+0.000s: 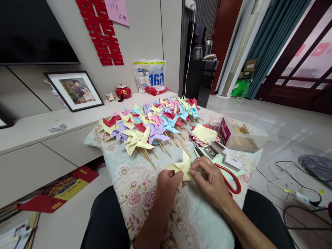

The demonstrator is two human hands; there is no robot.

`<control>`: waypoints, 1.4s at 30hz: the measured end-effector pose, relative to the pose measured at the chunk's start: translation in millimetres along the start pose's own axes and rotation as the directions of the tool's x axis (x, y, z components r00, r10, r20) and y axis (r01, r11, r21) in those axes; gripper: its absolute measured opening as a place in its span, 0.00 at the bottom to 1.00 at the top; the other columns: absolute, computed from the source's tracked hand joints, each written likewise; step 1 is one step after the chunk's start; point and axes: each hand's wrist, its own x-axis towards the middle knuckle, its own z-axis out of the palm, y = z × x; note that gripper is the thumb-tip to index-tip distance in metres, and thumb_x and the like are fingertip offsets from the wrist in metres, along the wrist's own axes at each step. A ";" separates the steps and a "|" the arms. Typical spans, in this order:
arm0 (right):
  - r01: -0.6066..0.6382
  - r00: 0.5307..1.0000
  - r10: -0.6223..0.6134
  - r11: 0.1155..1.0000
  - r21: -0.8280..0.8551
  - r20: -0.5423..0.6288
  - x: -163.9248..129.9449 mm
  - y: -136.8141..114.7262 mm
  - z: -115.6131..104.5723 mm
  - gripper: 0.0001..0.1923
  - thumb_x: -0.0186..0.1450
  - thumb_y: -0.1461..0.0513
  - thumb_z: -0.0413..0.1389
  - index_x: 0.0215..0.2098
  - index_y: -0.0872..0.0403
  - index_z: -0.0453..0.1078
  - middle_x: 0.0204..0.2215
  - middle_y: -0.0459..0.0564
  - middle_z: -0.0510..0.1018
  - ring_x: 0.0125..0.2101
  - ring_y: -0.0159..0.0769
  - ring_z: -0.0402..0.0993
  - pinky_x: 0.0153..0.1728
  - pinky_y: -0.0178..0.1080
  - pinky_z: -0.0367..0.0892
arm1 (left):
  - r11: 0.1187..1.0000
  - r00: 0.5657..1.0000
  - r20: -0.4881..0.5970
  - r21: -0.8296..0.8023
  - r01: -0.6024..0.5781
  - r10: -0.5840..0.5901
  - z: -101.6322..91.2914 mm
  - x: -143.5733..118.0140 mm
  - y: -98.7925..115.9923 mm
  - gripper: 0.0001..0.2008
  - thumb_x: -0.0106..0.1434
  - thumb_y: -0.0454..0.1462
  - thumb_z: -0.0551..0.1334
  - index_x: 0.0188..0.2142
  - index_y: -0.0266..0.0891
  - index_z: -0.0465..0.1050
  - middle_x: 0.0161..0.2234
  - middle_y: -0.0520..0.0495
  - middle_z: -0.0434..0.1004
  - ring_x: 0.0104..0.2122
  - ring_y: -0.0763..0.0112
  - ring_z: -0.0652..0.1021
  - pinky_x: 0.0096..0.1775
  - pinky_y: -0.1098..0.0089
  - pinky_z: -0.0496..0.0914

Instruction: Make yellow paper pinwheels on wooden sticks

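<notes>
Both hands at near edge of floral cloth (135, 193); left hand (167, 185) & right hand (210, 180) pinching a yellow paper pinwheel (183, 167) between fingertips, held just above cloth. Red scissors (232, 180) just beside right hand; heap of finished pinwheels (153, 124) across far half; clear stick box (241, 136) at right edge, paper squares (204, 134) next to it.

Free room and obstacles
Ahead, passage is blocked by massed pinwheels (153, 122); rightward by scissors (229, 178) and a stick box (242, 136).
</notes>
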 end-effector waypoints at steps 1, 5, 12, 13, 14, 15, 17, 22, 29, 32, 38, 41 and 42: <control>-0.015 1.000 0.015 1.000 0.000 -0.023 2.1 2.6 -8.2 0.07 0.67 0.61 0.55 0.33 0.53 0.73 0.35 0.50 0.77 0.38 0.40 0.73 0.40 0.40 0.66 | 0.999 1.000 -0.021 -0.041 0.003 -0.004 0.4 0.3 0.4 0.08 0.45 0.39 0.65 0.21 0.35 0.77 0.17 0.52 0.74 0.19 0.72 0.71 0.24 0.72 0.67; -0.139 0.982 0.120 0.983 -0.124 -0.147 18.6 17.8 -53.6 0.10 0.68 0.57 0.54 0.38 0.52 0.75 0.36 0.50 0.80 0.36 0.40 0.75 0.38 0.39 0.67 | 0.983 0.999 -0.041 -0.182 -0.007 0.000 0.6 1.8 1.1 0.10 0.43 0.37 0.67 0.26 0.32 0.81 0.21 0.49 0.79 0.22 0.69 0.75 0.25 0.71 0.69; -0.076 0.964 0.232 0.701 -0.709 0.126 62.9 24.3 -94.3 0.12 0.65 0.64 0.52 0.29 0.52 0.77 0.29 0.51 0.81 0.30 0.39 0.75 0.29 0.37 0.58 | 0.961 0.999 -0.022 -0.276 0.016 -0.023 -4.7 5.8 -0.8 0.12 0.44 0.38 0.71 0.29 0.33 0.81 0.26 0.45 0.83 0.25 0.67 0.78 0.27 0.70 0.72; -0.061 0.947 0.278 0.648 -0.759 0.161 68.0 23.7 -91.4 0.12 0.65 0.65 0.52 0.28 0.52 0.77 0.29 0.52 0.81 0.30 0.40 0.75 0.28 0.37 0.56 | 0.957 1.000 -0.017 -0.288 0.013 -0.018 -5.4 6.0 -0.8 0.12 0.45 0.38 0.71 0.30 0.33 0.81 0.26 0.45 0.83 0.25 0.66 0.78 0.28 0.69 0.72; -0.051 0.931 0.317 0.610 -0.791 0.184 72.2 23.5 -87.3 0.13 0.64 0.66 0.52 0.28 0.52 0.77 0.29 0.53 0.81 0.30 0.40 0.75 0.27 0.38 0.55 | 0.953 1.000 -0.008 -0.303 0.004 -0.007 -5.9 6.2 -0.7 0.13 0.45 0.38 0.71 0.31 0.33 0.81 0.27 0.46 0.83 0.26 0.67 0.78 0.28 0.69 0.72; -0.044 0.919 0.342 0.587 -0.808 0.198 75.7 23.9 -82.4 0.13 0.63 0.67 0.52 0.28 0.53 0.77 0.29 0.54 0.81 0.30 0.41 0.76 0.27 0.38 0.53 | 0.948 1.000 -0.001 -0.319 -0.005 0.005 -6.1 6.3 -0.7 0.13 0.46 0.38 0.71 0.31 0.33 0.80 0.27 0.46 0.83 0.26 0.67 0.77 0.28 0.70 0.71; -0.038 0.908 0.361 0.577 -0.816 0.214 80.3 26.7 -72.8 0.12 0.62 0.69 0.52 0.29 0.54 0.78 0.32 0.58 0.82 0.32 0.44 0.77 0.26 0.38 0.52 | 0.940 1.000 0.000 -0.340 -0.019 0.020 -6.0 6.5 -0.7 0.12 0.46 0.38 0.70 0.32 0.34 0.79 0.26 0.47 0.82 0.25 0.68 0.77 0.27 0.70 0.70; -0.037 0.876 0.416 0.565 -0.824 0.246 83.4 38.2 -60.3 0.15 0.59 0.73 0.52 0.35 0.56 0.80 0.37 0.63 0.83 0.37 0.49 0.80 0.28 0.39 0.53 | 0.939 0.999 -0.040 -0.343 -0.030 0.018 -2.3 6.2 -0.2 0.10 0.47 0.38 0.69 0.29 0.35 0.77 0.25 0.48 0.80 0.23 0.70 0.74 0.26 0.71 0.68; -0.076 0.869 0.436 0.583 -0.809 0.233 81.9 48.6 -57.5 0.14 0.61 0.71 0.52 0.32 0.55 0.79 0.36 0.62 0.83 0.37 0.50 0.80 0.28 0.39 0.56 | 0.948 0.999 -0.027 -0.315 -0.042 0.035 7.1 14.1 9.3 0.09 0.47 0.40 0.68 0.24 0.36 0.76 0.22 0.50 0.76 0.22 0.71 0.71 0.26 0.70 0.65; -0.096 0.874 0.436 0.587 -0.804 0.214 79.7 51.9 -55.9 0.13 0.63 0.70 0.52 0.32 0.54 0.78 0.37 0.61 0.83 0.37 0.48 0.80 0.27 0.38 0.55 | 0.941 0.998 0.010 -0.333 -0.053 0.060 18.2 24.9 17.2 0.09 0.46 0.40 0.67 0.23 0.36 0.75 0.22 0.49 0.76 0.23 0.70 0.71 0.25 0.71 0.64; -0.092 0.885 0.414 0.606 -0.790 0.214 76.8 58.1 -55.5 0.13 0.64 0.69 0.51 0.31 0.55 0.78 0.34 0.58 0.82 0.34 0.44 0.79 0.27 0.38 0.53 | 0.922 0.984 0.131 -0.383 -0.059 0.117 43.6 42.3 15.9 0.09 0.47 0.39 0.66 0.26 0.35 0.76 0.26 0.48 0.78 0.26 0.69 0.72 0.26 0.71 0.64; -0.066 0.891 0.388 0.622 -0.781 0.234 76.4 59.5 -57.6 0.14 0.62 0.71 0.50 0.29 0.56 0.77 0.34 0.59 0.82 0.34 0.43 0.78 0.27 0.38 0.52 | 0.953 0.982 0.158 -0.299 -0.056 0.107 44.5 41.9 7.9 0.08 0.50 0.39 0.64 0.26 0.35 0.76 0.22 0.49 0.76 0.21 0.72 0.69 0.24 0.71 0.60; -0.059 0.893 0.381 0.628 -0.776 0.241 76.2 59.5 -58.6 0.13 0.60 0.71 0.50 0.28 0.56 0.77 0.33 0.59 0.82 0.33 0.43 0.78 0.27 0.38 0.52 | 0.958 0.982 0.162 -0.283 -0.049 0.098 43.2 40.9 6.0 0.08 0.50 0.39 0.64 0.26 0.35 0.76 0.23 0.49 0.77 0.21 0.71 0.69 0.24 0.70 0.60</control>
